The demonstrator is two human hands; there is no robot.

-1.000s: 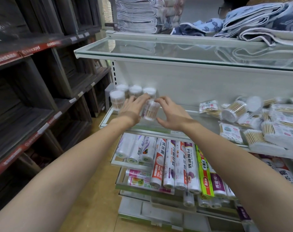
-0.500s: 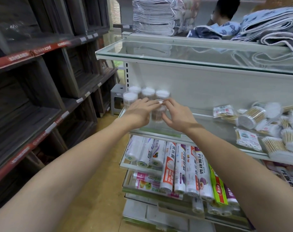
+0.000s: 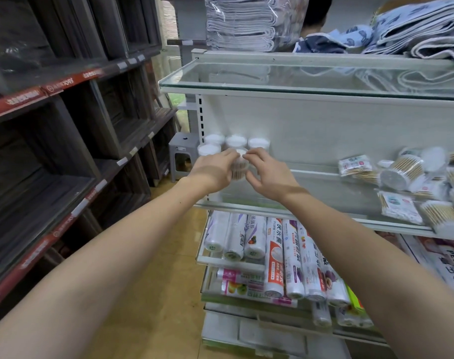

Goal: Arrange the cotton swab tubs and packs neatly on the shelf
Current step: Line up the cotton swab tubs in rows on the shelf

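Fingers (image 3: 227, 154) of both hands pinch one swab tub (image 3: 239, 169); just behind them stand four tubs (image 3: 236, 141), which a hasty push could topple.

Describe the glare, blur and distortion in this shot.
Head view: reflections of the folded cloths wash over the glass shelf; wide-angle bending curves the shelf edges and stretches both forearms; the tub between the left hand and right hand looks soft.

A small household goods shop.
Glass shelves (image 3: 298, 86) carry packed cotton swab packs (image 3: 399, 207), plastic wrap rolls (image 3: 273, 257) and folded towels (image 3: 241, 24); red price strips (image 3: 21, 98) line dark racks.
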